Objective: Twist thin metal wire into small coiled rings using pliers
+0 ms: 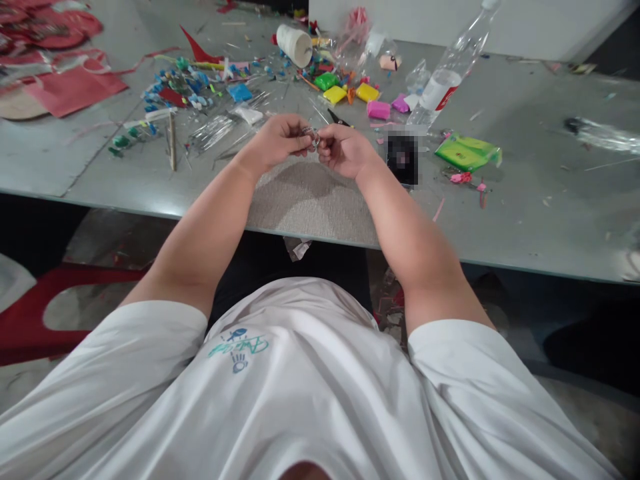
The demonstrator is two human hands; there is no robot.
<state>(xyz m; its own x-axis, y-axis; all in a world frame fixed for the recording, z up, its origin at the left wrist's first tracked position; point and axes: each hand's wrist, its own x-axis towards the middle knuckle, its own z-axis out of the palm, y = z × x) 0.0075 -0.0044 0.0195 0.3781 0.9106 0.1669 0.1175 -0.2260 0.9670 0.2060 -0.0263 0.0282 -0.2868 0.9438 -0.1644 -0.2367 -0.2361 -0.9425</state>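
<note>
My left hand [281,141] and my right hand [344,149] meet above the grey table [525,200], fingers pinched together around a small ring-like piece of thin wire or clear plastic [312,137]. Both hands are closed on it, fingertips touching. Just behind the hands lie black-handled scissors [339,121]. Under my wrists is a grey textured mat [310,200].
Blocks of coloured clay [350,93], a white paper cup on its side [295,45], a clear plastic bottle [450,73], a green packet [467,152], a dark phone [402,159], red paper cuttings [65,87] and clear wrappers [215,130] litter the table. A red stool [55,313] stands at lower left.
</note>
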